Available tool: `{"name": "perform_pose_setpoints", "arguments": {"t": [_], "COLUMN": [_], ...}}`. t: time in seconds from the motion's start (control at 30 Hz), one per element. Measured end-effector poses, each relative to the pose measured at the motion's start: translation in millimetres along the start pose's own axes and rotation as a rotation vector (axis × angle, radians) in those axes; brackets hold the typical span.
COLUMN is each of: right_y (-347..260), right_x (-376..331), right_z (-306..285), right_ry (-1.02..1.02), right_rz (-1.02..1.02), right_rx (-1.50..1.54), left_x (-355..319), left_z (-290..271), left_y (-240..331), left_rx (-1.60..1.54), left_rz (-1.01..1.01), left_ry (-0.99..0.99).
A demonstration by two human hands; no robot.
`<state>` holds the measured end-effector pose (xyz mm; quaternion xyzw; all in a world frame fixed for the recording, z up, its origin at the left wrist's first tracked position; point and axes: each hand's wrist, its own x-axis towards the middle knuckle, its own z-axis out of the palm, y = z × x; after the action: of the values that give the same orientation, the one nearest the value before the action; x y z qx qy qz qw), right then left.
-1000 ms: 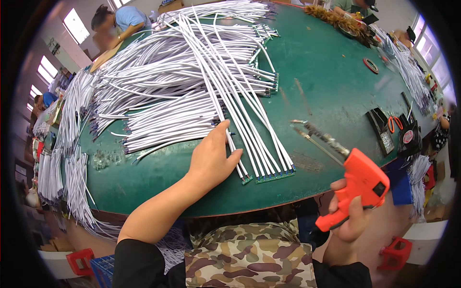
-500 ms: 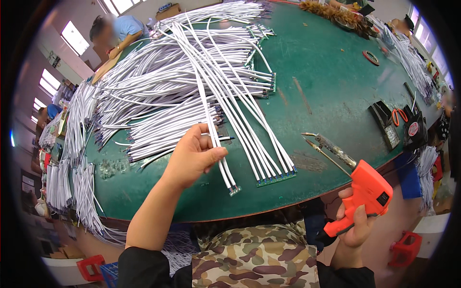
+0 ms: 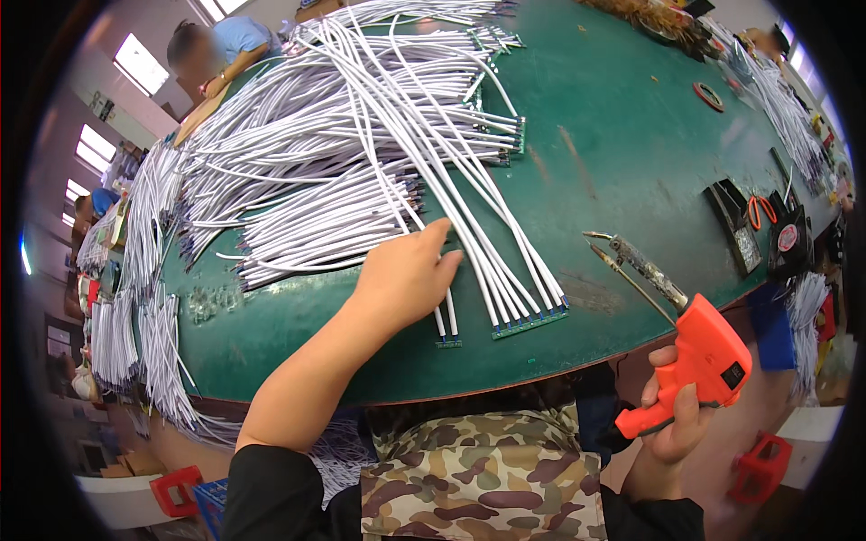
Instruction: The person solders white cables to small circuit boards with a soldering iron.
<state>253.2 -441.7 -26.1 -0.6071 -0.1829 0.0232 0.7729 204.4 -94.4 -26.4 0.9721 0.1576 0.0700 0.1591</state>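
Observation:
My left hand (image 3: 408,278) is closed over two white cables (image 3: 453,317), palm down, its curled fingers partly hidden beneath it. At their near end, a small green circuit board (image 3: 448,343) lies on the table. Just right of this hand, a row of several white cables (image 3: 478,275) runs to a longer green circuit board (image 3: 532,324). My right hand (image 3: 675,424) grips an orange-red soldering gun (image 3: 708,347) beyond the table's front edge. Its metal tip (image 3: 597,236) and thin feed tube (image 3: 636,284) point up and left over the table, apart from the boards.
Bundles of white cables (image 3: 280,149) cover the table's left and back. On the green table (image 3: 622,171) at right are a black tray (image 3: 735,225), orange-handled scissors (image 3: 760,211) and a tape roll (image 3: 708,96). A person in blue (image 3: 242,50) leans over the far left edge.
My left hand has moved right and slightly up, turning palm down. The small board has shifted right and now lies flatter on the table. The soldering gun has moved slightly right.

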Motion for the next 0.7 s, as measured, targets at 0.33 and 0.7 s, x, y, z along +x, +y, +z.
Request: {"name": "perform_pose_setpoints", "arguments": {"t": [0.33,0.7], "right_y": [6,7], "right_x": [6,4], "right_z": [1,-5], "right_ry": [-0.018,0.002], "right_rz": [0.007,-0.019], "right_rx": [0.037,0.001], "left_x": [-52,-24], "left_z": [-8,-38], "left_y": [-1,-88], "left_rx": [-0.153,0.072], "left_rz": [0.438,0.227], "left_ry": [0.033,0.241]}}
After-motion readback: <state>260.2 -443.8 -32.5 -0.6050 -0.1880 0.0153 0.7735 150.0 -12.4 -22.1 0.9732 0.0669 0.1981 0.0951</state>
